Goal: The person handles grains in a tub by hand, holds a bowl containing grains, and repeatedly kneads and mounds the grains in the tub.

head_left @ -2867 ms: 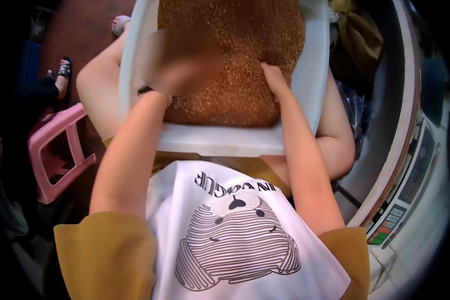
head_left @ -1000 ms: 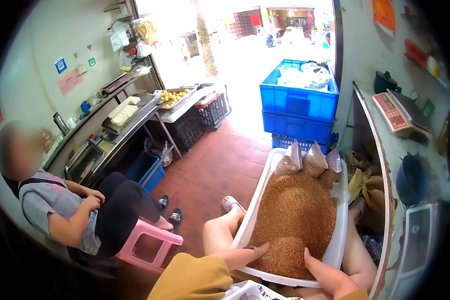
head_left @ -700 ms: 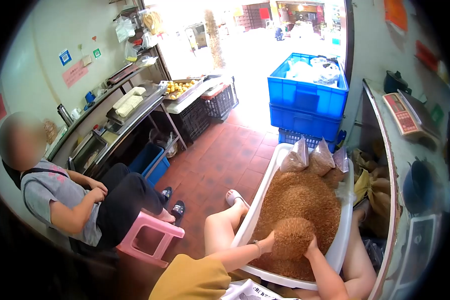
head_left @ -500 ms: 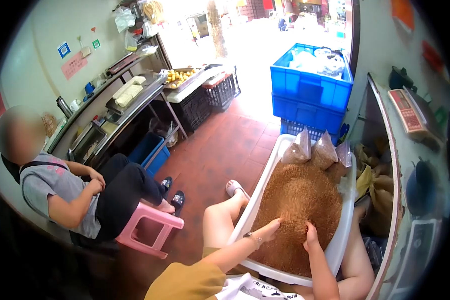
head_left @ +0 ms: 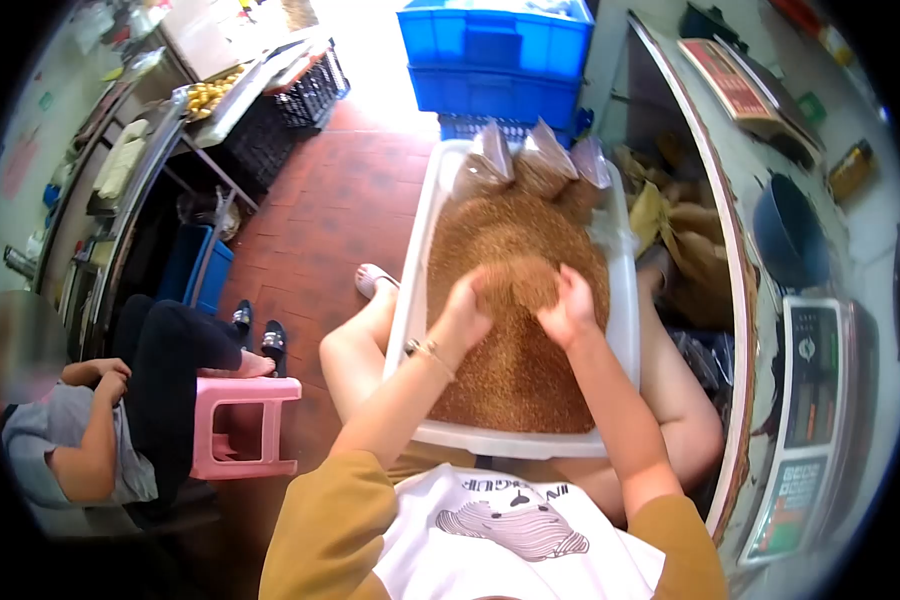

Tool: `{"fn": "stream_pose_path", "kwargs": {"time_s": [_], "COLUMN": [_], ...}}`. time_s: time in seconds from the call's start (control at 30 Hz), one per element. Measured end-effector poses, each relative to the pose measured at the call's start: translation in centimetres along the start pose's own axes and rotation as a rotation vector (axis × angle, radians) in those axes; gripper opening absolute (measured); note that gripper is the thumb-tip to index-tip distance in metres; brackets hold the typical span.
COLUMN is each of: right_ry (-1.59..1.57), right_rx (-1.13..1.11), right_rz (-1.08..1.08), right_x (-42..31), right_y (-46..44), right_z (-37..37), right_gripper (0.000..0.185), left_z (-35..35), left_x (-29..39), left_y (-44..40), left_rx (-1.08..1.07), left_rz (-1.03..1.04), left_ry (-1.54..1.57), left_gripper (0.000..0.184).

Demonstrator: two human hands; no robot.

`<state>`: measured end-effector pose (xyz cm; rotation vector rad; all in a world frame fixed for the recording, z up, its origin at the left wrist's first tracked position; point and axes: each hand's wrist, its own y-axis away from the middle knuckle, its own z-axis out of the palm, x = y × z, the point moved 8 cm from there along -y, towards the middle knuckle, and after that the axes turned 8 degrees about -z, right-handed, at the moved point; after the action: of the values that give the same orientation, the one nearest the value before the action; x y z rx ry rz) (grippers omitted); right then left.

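L hand (head_left: 465, 308) & R hand (head_left: 572, 308) shifted fwd in tub (head_left: 624, 310), fingers apart, grains (head_left: 518, 286) btwn.

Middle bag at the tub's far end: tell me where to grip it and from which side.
Pinch the middle bag by its peaked, clear top, coming from above. That film points upward, while the filled body bulges below, hemmed in by the left bag and right bag. I can't see whether it is sealed, so a firm pinch seems wise.
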<state>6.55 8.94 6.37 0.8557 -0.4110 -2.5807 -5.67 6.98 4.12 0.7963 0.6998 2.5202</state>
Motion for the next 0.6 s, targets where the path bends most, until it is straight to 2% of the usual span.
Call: {"fn": "stream_pose_path", "kwargs": {"time_s": [0.03, 0.1, 0.13, 0.17, 0.27, 0.37, 0.4, 0.43, 0.53, 0.6], "right_ry": [0.0, 0.107, 0.141, 0.177, 0.431, 1.009, 1.263, 1.429, 1.953, 2.212], "right_rx": [-0.099, 0.048, 0.102, 0.149, 0.262, 0.04, 0.074, 0.072, 0.039, 0.134], "right_rz": [-0.007, -0.015, -0.029, -0.043, -0.101, -0.242, -0.3, -0.231, 0.018, 0.136], "right_x": [-0.7, -1.8, -1.9, -1.9, -1.3, -0.7, -0.3, -0.4, -1.2, -1.5], "right_y": [-0.7, -1.1, -1.0, -0.9, 0.1, -1.2, -1.6, -0.3, 2.2, 2.9], "right_z": [0.7, -0.7, -1.9, -2.9, -7.5, -12.6, -14.4, -12.5, -8.2, -9.7], "right_gripper": [0.048, 0.051, 0.05, 0.049, 0.043, 0.036, 0.033, 0.034, 0.034, 0.034], "left_z": [0.9, 0.9, -0.3, -2.0, -6.2, -5.3, -5.8, -6.3, -8.6, -10.3], "left_x": [0.7, 1.9, 1.5, 1.3, 1.5, 0.3, -0.3, -1.2, -3.4, -3.6], "left_y": [0.1, 2.5, 1.9, 1.5, 1.1, 4.6, 4.3, 4.3, 2.8, 2.3], "left_rx": [-0.095, 0.238, 0.143, 0.192, 0.343, 0.452, 0.421, 0.382, 0.302, 0.325], "left_rz": [0.014, 0.077, 0.052, 0.06, 0.223, 0.311, 0.301, 0.28, -0.148, -0.195], "left_ry": [0.019, -0.284, -0.44, -0.599, -1.499, -2.319, -2.398, -2.48, -2.395, -2.484], "left_gripper": [0.037, 0.052, 0.066, 0.064, 0.057, 0.041, 0.036, 0.032, 0.023, 0.022]}}
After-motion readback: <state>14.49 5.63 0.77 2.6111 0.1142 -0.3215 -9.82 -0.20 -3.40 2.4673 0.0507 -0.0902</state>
